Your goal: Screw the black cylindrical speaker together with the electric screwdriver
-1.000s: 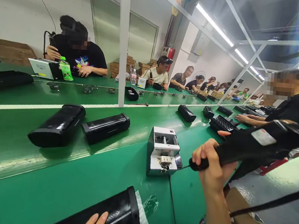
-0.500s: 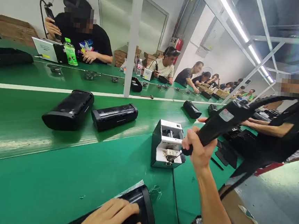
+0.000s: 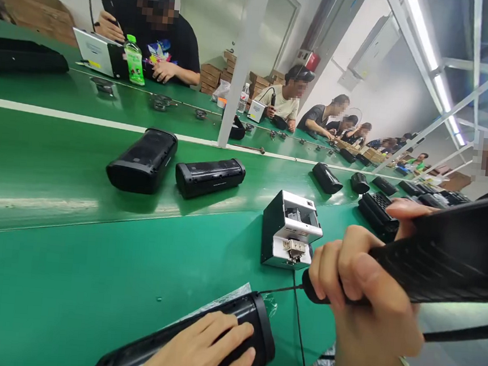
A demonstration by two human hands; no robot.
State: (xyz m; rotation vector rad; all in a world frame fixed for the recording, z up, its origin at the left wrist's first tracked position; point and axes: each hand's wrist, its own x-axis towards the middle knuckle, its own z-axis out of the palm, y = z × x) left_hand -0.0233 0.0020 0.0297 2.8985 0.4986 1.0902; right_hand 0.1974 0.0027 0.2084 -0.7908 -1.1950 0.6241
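Observation:
My left hand [image 3: 201,353] lies flat on a black cylindrical speaker housing [image 3: 236,319] lying on its side at the near edge of the green table [image 3: 68,287]. My right hand [image 3: 365,307] grips a black electric screwdriver [image 3: 442,257]; its thin bit points left, with the tip just above the housing's right end. A small white and grey screw feeder box [image 3: 290,230] stands just behind the bit.
Two black housings [image 3: 143,160] [image 3: 209,177] lie on the green conveyor belt behind, with more further right [image 3: 327,179]. A white post [image 3: 241,63] rises mid-table. Several people work across the belt and to my right. A cable runs down the table's edge.
My right hand pulled the screwdriver back from the feeder box toward the near housing. My left hand slid further onto the housing. The view shifted down and left.

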